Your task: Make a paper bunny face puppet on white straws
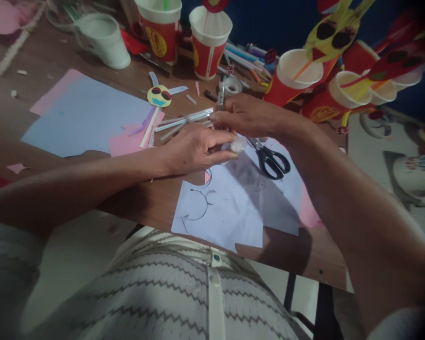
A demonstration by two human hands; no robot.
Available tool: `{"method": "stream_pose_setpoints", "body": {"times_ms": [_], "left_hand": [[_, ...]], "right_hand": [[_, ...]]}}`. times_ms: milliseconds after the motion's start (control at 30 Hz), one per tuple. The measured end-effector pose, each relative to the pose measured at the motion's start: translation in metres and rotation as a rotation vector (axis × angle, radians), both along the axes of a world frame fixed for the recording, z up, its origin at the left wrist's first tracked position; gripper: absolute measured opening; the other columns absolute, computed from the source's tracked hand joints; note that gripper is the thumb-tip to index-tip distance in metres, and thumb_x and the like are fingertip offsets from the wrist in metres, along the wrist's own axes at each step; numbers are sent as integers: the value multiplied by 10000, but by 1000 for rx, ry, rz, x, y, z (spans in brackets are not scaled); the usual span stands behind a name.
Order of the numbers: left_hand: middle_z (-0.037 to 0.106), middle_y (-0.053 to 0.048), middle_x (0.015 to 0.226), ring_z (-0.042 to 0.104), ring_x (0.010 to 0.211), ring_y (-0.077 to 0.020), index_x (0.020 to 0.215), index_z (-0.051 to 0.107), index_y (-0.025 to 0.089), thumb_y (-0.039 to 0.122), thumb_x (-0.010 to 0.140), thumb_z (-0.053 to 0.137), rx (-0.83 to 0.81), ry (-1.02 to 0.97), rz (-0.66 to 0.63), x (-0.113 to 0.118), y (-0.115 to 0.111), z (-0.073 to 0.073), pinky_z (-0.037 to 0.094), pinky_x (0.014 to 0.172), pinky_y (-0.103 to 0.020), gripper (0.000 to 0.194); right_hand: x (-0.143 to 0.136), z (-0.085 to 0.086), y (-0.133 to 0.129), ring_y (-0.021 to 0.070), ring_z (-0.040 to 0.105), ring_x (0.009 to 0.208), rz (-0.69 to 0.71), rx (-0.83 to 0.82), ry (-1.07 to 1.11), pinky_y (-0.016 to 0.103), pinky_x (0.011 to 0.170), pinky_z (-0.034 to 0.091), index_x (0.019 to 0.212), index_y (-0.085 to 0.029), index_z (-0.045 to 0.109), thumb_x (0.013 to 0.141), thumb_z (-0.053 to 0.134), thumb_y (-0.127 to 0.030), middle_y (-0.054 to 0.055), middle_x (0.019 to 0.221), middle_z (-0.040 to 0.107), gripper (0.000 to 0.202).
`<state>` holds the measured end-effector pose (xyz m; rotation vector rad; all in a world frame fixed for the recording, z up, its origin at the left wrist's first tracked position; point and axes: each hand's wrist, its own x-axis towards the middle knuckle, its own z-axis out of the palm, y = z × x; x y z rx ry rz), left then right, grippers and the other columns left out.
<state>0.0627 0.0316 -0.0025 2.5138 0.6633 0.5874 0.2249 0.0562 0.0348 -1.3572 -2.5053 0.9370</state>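
Observation:
My left hand (194,146) reaches over the white paper, with its thumb and fingers closed on a small whitish, translucent round piece (238,145) whose kind I cannot make out. Just beyond it, my right hand (242,113) grips a pen (221,92) with a barcode label. The pen stands nearly upright, and its lower end is hidden by the hands. Black-handled scissors (272,161) lie beside the round piece, on white paper sheets (230,208) bearing pen-drawn curves. Thin silvery sticks (184,120) lie left of my right hand.
Red-and-white paper cups (210,42), some with paper faces on straws, stand along the back. A white mug (104,42) is at the back left. A blue sheet (88,113) and a yellow paper face (159,96) lie left. A tape roll (233,86) sits behind my right hand.

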Motion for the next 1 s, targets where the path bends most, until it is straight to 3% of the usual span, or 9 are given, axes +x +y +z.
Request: {"method": "stream_pose_setpoints", "body": {"times_ms": [200, 467, 700, 1000], "left_hand": [[527, 33, 533, 486, 539, -102, 762, 616, 175, 449, 843, 465, 52, -25, 4, 0, 0, -3, 331, 520, -210, 323], [492, 40, 480, 438, 465, -93, 777, 641, 177, 421, 834, 496, 91, -40, 11, 0, 1, -3, 296, 476, -216, 290], [518, 33, 503, 440, 466, -96, 922, 655, 168, 434, 840, 483, 68, -32, 3, 0, 1, -2, 314, 482, -213, 327], [475, 49, 484, 438, 465, -89, 789, 624, 192, 441, 838, 486, 99, -55, -6, -1, 2, -3, 302, 476, -210, 289]], "right_hand": [[-3, -4, 1, 51, 334, 449, -15, 30, -30, 204, 428, 245, 455, -164, 411, 845, 437, -144, -64, 446, 374, 391], [0, -6, -5, 63, 458, 529, -92, 118, -30, 207, 504, 337, 554, -158, 526, 852, 465, -141, -65, 527, 510, 305], [7, -11, -7, 53, 440, 452, -142, 158, 36, 207, 506, 357, 506, -165, 530, 867, 454, -168, -71, 435, 470, 369], [20, -16, -16, 64, 439, 456, -217, 122, 174, 219, 516, 359, 488, -179, 485, 868, 463, -195, -56, 450, 486, 382]]}}
